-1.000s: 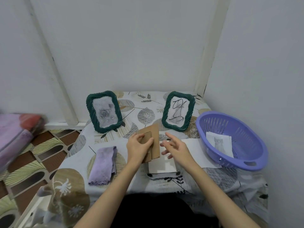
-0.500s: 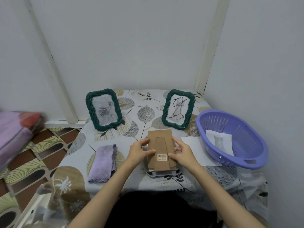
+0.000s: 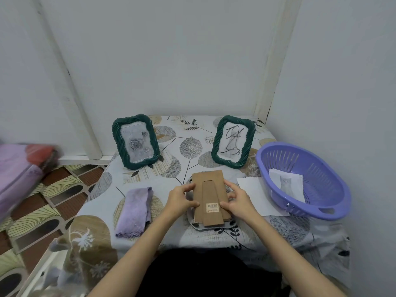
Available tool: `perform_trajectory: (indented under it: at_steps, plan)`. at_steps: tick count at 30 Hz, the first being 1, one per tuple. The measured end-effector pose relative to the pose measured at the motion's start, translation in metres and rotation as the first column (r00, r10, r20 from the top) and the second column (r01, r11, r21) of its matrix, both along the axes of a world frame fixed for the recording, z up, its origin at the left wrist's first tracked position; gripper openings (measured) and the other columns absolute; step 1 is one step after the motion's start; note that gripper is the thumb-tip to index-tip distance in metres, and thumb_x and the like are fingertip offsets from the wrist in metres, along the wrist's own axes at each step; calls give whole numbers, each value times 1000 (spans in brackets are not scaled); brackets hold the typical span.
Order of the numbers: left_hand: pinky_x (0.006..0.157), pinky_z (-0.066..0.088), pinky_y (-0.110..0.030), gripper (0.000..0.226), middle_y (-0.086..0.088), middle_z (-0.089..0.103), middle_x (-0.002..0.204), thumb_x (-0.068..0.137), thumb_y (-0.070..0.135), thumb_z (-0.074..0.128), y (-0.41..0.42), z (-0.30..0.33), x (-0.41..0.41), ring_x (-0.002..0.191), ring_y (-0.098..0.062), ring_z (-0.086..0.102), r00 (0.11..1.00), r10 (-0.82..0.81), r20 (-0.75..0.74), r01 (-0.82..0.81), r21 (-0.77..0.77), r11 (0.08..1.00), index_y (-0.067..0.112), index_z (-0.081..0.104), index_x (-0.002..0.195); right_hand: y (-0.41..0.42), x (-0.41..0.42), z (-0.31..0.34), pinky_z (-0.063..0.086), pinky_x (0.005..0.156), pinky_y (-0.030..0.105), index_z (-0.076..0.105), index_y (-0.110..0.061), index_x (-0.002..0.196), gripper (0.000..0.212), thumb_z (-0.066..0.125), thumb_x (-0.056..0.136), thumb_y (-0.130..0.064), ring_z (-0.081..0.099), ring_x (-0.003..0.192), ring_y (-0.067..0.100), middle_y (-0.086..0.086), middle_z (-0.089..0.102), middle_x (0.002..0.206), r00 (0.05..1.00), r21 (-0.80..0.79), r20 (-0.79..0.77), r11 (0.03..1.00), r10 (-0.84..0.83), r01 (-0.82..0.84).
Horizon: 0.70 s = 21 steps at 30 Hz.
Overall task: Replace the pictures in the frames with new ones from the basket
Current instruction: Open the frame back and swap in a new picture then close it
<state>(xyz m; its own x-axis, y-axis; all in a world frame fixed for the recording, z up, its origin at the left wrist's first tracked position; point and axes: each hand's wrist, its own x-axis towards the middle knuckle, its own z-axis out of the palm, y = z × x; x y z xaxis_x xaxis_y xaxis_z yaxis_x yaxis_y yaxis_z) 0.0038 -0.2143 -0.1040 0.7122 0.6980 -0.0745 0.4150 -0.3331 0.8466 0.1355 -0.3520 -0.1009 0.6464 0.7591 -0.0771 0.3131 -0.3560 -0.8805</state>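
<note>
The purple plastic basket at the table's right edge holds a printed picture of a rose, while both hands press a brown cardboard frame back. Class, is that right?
Not quite. The head view shows the purple plastic basket holding a printed picture of a grey cat, not a rose. The rest stands: the left hand and right hand press the brown cardboard frame back.

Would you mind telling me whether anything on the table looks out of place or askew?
One loose white sheet lies on the tablecloth beside the purple basket, its far edge tucked under the rim. The right green frame stands turned at an angle. Otherwise nothing is spilled or damaged.
</note>
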Motion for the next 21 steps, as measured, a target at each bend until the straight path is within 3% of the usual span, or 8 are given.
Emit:
perform_trajectory:
  at_steps: [3, 5, 8, 11, 21]
  plan:
    - [100, 34, -21, 72, -8, 56, 131, 66, 1, 78, 0, 0, -1, 123, -17, 49, 1000, 0, 2, 0, 9, 1000, 8, 48, 132, 0, 0, -2, 38, 58, 16, 34, -17, 140, 74, 67, 76, 2, 49, 61, 4, -5, 53, 64, 999, -27, 36, 1000, -3, 4]
    - [100, 35, -22, 72, -8, 57, 130, 66, 2, 78, -1, 0, -2, 122, -17, 50, 1000, -2, -3, 2, 23, 1000, 10, 48, 132, 0, 2, -1, 39, 62, 20, 37, -15, 137, 72, 70, 75, -3, 50, 64, 9, 0, 57, 73, 997, -58, 73, 998, 9, -5]
    - [102, 35, -25, 71, -6, 56, 130, 68, 4, 77, -2, 1, -1, 122, -17, 48, 1000, -10, -11, 10, 41, 999, 12, 48, 132, -1, 7, 2, 40, 65, 23, 51, -10, 121, 53, 74, 73, -10, 51, 73, 14, 3, 58, 85, 991, -142, 126, 990, 35, -17]
    - [104, 33, -26, 70, -6, 55, 132, 69, 3, 76, -5, 2, -1, 124, -18, 46, 1000, -14, -7, 14, 37, 999, 12, 47, 133, 0, 13, 2, 41, 63, 21, 55, -8, 105, 44, 79, 68, -9, 47, 62, 10, -1, 53, 75, 994, -181, 101, 984, 29, -11]
    - [104, 33, -27, 71, -8, 53, 134, 70, 8, 76, -3, 0, -1, 126, -18, 45, 998, -27, -63, 32, 85, 996, 12, 46, 134, 8, 19, 2, 35, 57, 17, 54, -8, 105, 42, 77, 70, -8, 42, 59, 5, -5, 48, 71, 989, -266, 123, 963, 78, -43]
